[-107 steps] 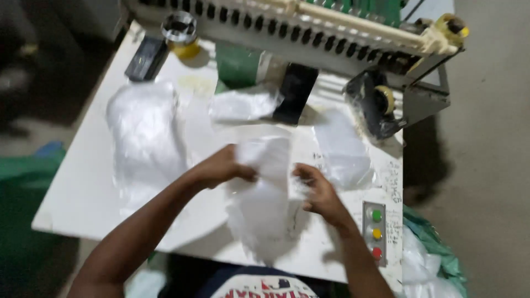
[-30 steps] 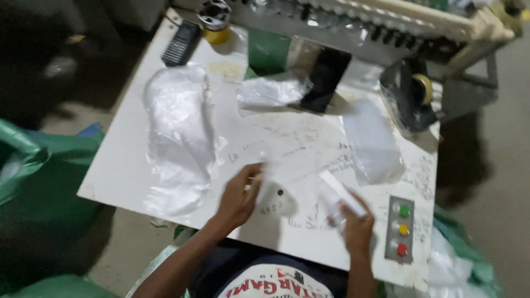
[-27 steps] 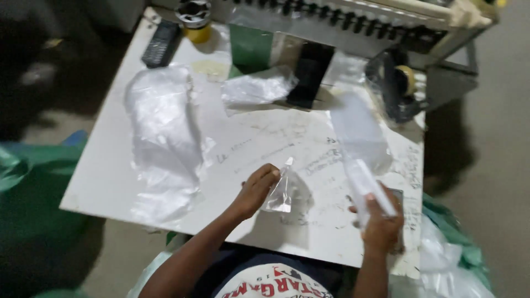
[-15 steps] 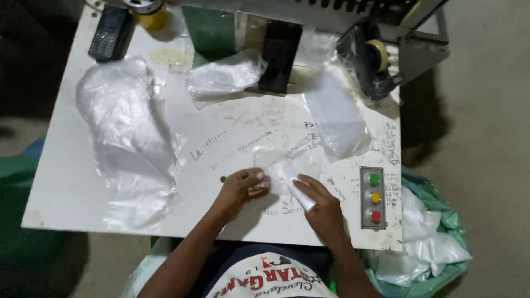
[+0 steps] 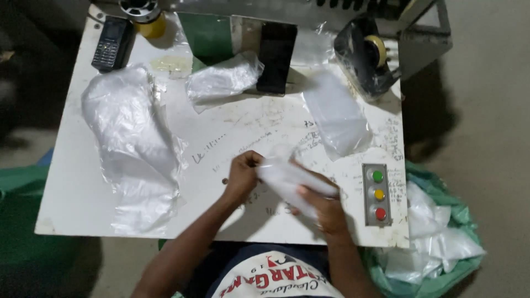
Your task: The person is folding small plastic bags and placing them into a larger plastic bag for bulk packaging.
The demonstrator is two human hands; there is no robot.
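Plastic packet point(image 5: 291, 179), a small whitish folded piece, sits between both hands just above the near edge of the white desk point(image 5: 72, 187); motion blurs it, so whether anything is inside cannot be told. The left hand point(image 5: 243, 177) comes in from below with its forearm slanting up from the lower left, fingers curled and pinching the packet's left end. The right hand point(image 5: 326, 209) lies palm down with the thumb pressed on the packet's lower right part, its grip closed around it. Part of the packet is hidden under the right hand's fingers. At the top, a machine point(image 5: 287, 8) is cut off by the frame edge. A long pile of clear plastic bags point(image 5: 135, 149) lies on the desk's left side, a crumpled bag point(image 5: 221, 80) near the top middle, and a flat clear bag point(image 5: 337, 113) to the right. A dark phone point(image 5: 110, 44) rests at the top left corner. A panel with green, yellow and red buttons point(image 5: 377, 194) sits just right of the right hand. Beside the desk on the right, a green sack point(image 5: 441, 276) holds loose white plastic bags.
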